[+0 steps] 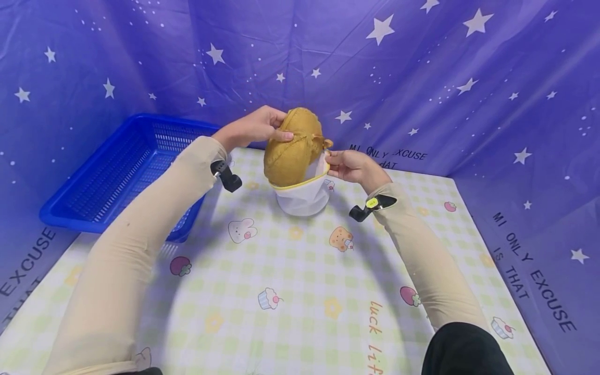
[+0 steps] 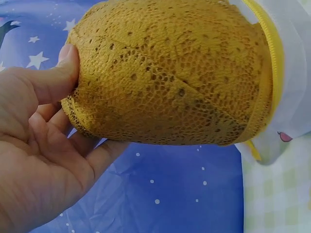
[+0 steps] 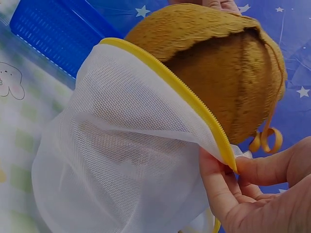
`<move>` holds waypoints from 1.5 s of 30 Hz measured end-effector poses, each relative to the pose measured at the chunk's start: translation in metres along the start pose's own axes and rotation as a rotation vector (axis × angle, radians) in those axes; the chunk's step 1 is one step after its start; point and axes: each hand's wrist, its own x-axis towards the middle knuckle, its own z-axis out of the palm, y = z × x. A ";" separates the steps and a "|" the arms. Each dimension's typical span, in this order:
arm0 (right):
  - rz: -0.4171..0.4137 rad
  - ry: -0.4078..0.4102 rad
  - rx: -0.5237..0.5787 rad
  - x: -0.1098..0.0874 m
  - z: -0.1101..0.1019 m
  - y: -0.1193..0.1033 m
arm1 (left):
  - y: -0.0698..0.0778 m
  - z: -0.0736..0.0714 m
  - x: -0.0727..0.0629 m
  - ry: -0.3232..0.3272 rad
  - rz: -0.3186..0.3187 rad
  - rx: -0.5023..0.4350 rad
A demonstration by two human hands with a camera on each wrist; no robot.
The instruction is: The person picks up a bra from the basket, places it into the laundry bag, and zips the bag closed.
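A mustard-yellow bra (image 1: 292,151) with a perforated lace surface and rounded, padded cups is held above the table. Its lower end sits inside the mouth of a white mesh laundry bag (image 1: 302,200) edged with a yellow zipper (image 3: 180,87). My left hand (image 1: 260,125) grips the bra's upper end, thumb on the near face and fingers behind, as the left wrist view shows. At the bag's right side, my right hand (image 1: 349,165) pinches the zipper edge between thumb and fingers. A thin yellow loop (image 3: 267,140) dangles from the bra near that hand. Mesh hides the bra's lower part.
A blue perforated plastic basket (image 1: 100,219) stands at the table's left, beside my left forearm. The table wears a green-and-white checked cloth (image 1: 244,323) with cartoon prints. Purple star-patterned curtains (image 1: 328,52) rise behind and on both sides.
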 end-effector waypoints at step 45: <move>-0.058 0.072 -0.053 0.004 0.009 0.001 | 0.012 -0.001 0.015 -0.346 -0.119 0.694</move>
